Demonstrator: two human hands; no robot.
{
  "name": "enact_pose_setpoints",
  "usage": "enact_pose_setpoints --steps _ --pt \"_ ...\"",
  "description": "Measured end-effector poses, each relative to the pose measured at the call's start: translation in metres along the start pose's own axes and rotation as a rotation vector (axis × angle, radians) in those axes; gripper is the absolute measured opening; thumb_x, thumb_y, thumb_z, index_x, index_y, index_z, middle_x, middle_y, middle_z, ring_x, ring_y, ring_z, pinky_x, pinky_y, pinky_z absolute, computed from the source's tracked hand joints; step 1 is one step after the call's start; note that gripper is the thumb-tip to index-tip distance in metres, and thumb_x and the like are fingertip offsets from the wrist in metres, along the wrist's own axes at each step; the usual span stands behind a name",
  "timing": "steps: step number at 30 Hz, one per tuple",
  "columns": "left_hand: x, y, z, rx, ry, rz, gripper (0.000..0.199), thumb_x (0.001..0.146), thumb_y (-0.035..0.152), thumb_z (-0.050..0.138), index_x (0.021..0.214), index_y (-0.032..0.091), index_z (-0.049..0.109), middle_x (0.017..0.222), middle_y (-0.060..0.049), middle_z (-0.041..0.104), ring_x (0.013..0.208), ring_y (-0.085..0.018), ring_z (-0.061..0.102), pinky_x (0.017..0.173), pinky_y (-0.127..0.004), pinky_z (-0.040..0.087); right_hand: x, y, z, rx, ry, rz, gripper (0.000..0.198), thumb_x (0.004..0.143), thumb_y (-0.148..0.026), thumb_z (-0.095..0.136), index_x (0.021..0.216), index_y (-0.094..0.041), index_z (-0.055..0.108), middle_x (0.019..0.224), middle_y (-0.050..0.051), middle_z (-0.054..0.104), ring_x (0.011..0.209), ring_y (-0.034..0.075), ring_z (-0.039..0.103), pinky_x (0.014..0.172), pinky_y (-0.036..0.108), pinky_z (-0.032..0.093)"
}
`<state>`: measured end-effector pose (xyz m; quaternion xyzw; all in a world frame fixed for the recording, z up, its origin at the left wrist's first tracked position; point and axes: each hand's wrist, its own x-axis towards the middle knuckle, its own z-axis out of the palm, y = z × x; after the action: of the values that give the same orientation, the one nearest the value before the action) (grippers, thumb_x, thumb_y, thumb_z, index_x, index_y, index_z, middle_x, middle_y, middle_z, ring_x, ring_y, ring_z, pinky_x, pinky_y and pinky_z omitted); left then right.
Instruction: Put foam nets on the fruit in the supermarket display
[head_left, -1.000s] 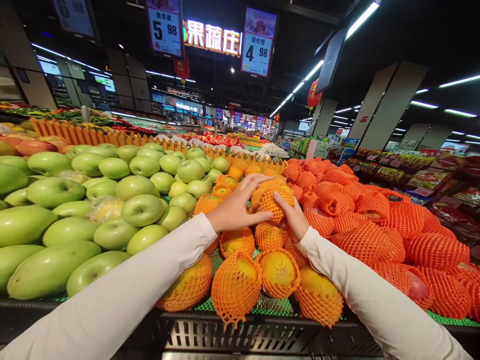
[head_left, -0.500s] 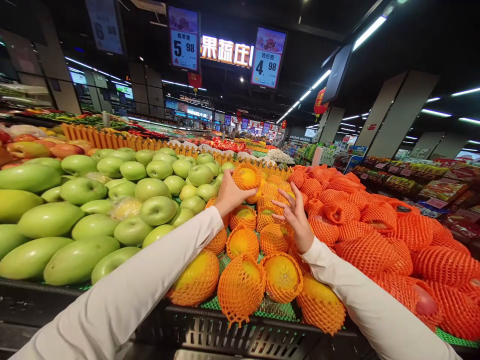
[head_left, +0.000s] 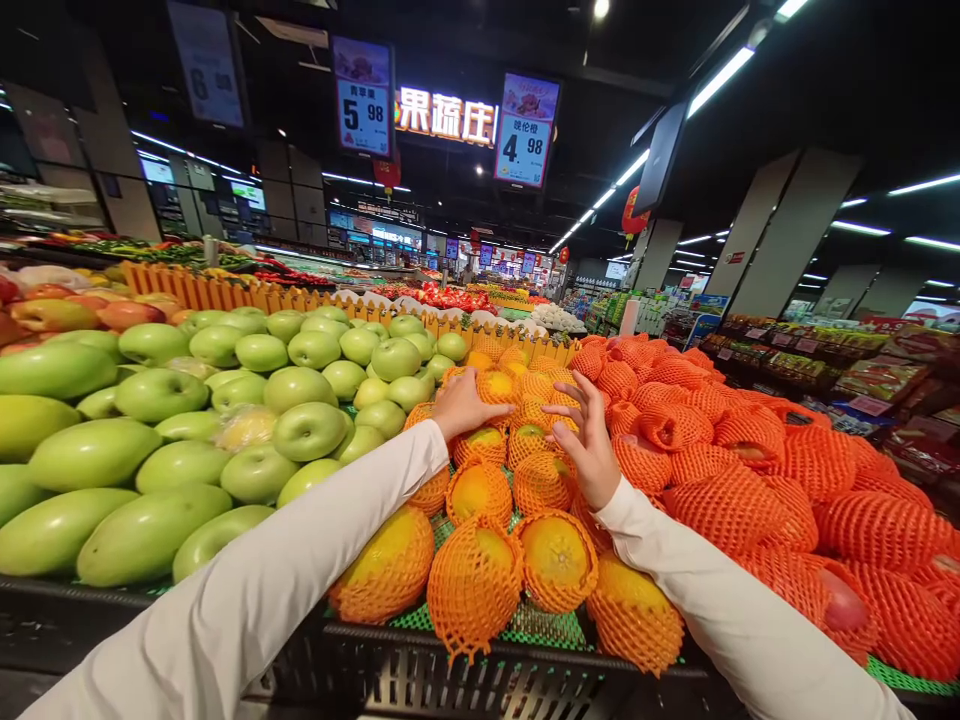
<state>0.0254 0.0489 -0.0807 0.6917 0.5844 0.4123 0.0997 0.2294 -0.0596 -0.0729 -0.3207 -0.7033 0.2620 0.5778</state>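
Observation:
My left hand (head_left: 466, 405) is down among the net-wrapped oranges, closed round the left side of an orange (head_left: 495, 386) in an orange foam net. Its thumb lies across the near side of that fruit, while the other fingers are mostly hidden behind it. My right hand (head_left: 589, 440) hovers at the right edge of the orange pile, fingers spread and bent, with nothing in it. Below and between the hands sit more netted oranges, among them one with its end facing me (head_left: 559, 560) and another in a frayed net (head_left: 475, 585).
Green apples (head_left: 307, 430) are heaped to the left, and fruit in red foam nets (head_left: 750, 500) is piled to the right. A black slatted crate (head_left: 480, 670) edges the front. Behind runs a low orange picket fence (head_left: 300, 297). Price signs (head_left: 527, 130) hang overhead.
My left hand has lowered the orange from above the pile down among the others. My right hand stays beside the pile, its fingers slightly lower. The view has shifted slightly.

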Motion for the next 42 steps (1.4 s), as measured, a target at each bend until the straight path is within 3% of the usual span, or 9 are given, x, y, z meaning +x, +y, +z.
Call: enact_pose_setpoints --steps 3,7,10,14,19,23,27,37,42 --pt "-0.004 0.009 -0.001 0.237 -0.148 0.045 0.080 0.068 0.075 0.070 0.120 0.017 0.050 0.132 -0.022 0.063 0.128 -0.041 0.056 0.103 -0.050 0.045 -0.001 -0.003 -0.001 -0.017 -0.016 0.002 0.080 0.086 -0.062 0.064 0.149 -0.031 0.027 0.150 0.016 0.040 0.120 0.029 0.058 0.085 0.045 0.058" --pt "0.002 0.014 -0.001 0.397 -0.230 -0.001 0.083 0.074 0.073 0.066 0.128 0.013 0.048 0.134 -0.025 0.062 0.126 -0.040 0.059 0.102 -0.047 0.045 -0.001 -0.005 -0.001 -0.035 -0.003 -0.003 0.079 0.086 -0.060 0.065 0.149 -0.030 0.029 0.150 0.016 0.041 0.119 0.028 0.059 0.084 0.043 0.057" --pt "0.009 0.015 -0.001 0.494 -0.271 -0.018 0.083 0.072 0.065 0.073 0.132 0.013 0.048 0.133 -0.025 0.062 0.125 -0.038 0.059 0.100 -0.044 0.046 -0.001 -0.007 -0.001 -0.050 0.014 0.008 0.080 0.084 -0.062 0.065 0.148 -0.029 0.031 0.149 0.016 0.043 0.118 0.029 0.059 0.083 0.043 0.056" --pt "0.018 0.015 0.000 0.540 -0.255 0.028 0.091 0.064 0.069 0.076 0.133 0.014 0.053 0.147 -0.025 0.052 0.141 -0.042 0.042 0.113 -0.050 0.034 0.000 -0.008 -0.001 -0.069 0.036 0.017 0.079 0.082 -0.061 0.067 0.146 -0.028 0.034 0.148 0.016 0.044 0.116 0.029 0.060 0.081 0.042 0.056" --pt "0.031 0.008 -0.003 0.546 -0.380 0.061 0.092 0.058 0.082 0.069 0.119 0.012 0.067 0.131 -0.026 0.064 0.132 -0.043 0.051 0.109 -0.049 0.040 0.002 -0.001 -0.003 -0.147 0.162 0.007 0.068 0.087 -0.055 0.066 0.142 -0.026 0.038 0.145 0.015 0.048 0.115 0.027 0.060 0.084 0.041 0.055" --pt "0.038 0.009 -0.003 0.563 -0.410 0.069 0.091 0.053 0.080 0.075 0.117 0.014 0.069 0.136 -0.026 0.062 0.135 -0.046 0.047 0.111 -0.053 0.037 0.005 0.007 -0.005 -0.156 0.260 0.035 0.062 0.088 -0.053 0.064 0.139 -0.026 0.041 0.145 0.014 0.049 0.113 0.025 0.061 0.087 0.041 0.054" --pt "0.038 0.014 -0.003 0.581 -0.397 0.089 0.088 0.051 0.075 0.080 0.114 0.015 0.070 0.144 -0.027 0.056 0.143 -0.048 0.037 0.116 -0.056 0.029 0.005 0.010 -0.005 -0.168 0.263 0.044 0.060 0.087 -0.052 0.066 0.137 -0.027 0.042 0.144 0.013 0.050 0.112 0.024 0.060 0.086 0.039 0.054" --pt "0.031 0.029 0.011 0.525 -0.344 0.065 0.088 0.051 0.070 0.084 0.116 0.013 0.070 0.138 -0.030 0.058 0.141 -0.052 0.037 0.115 -0.063 0.027 0.008 0.013 -0.006 -0.251 0.257 0.056 0.059 0.085 -0.053 0.064 0.133 -0.025 0.044 0.139 0.015 0.054 0.112 0.025 0.060 0.089 0.043 0.051" --pt "0.023 0.039 -0.014 0.370 -0.377 -0.006 0.088 0.050 0.077 0.081 0.114 0.017 0.071 0.131 -0.023 0.065 0.136 -0.052 0.046 0.113 -0.066 0.033 0.013 0.021 -0.012 -0.315 0.171 0.073 0.061 0.080 -0.057 0.067 0.127 -0.022 0.050 0.139 0.016 0.054 0.111 0.027 0.060 0.085 0.044 0.053"
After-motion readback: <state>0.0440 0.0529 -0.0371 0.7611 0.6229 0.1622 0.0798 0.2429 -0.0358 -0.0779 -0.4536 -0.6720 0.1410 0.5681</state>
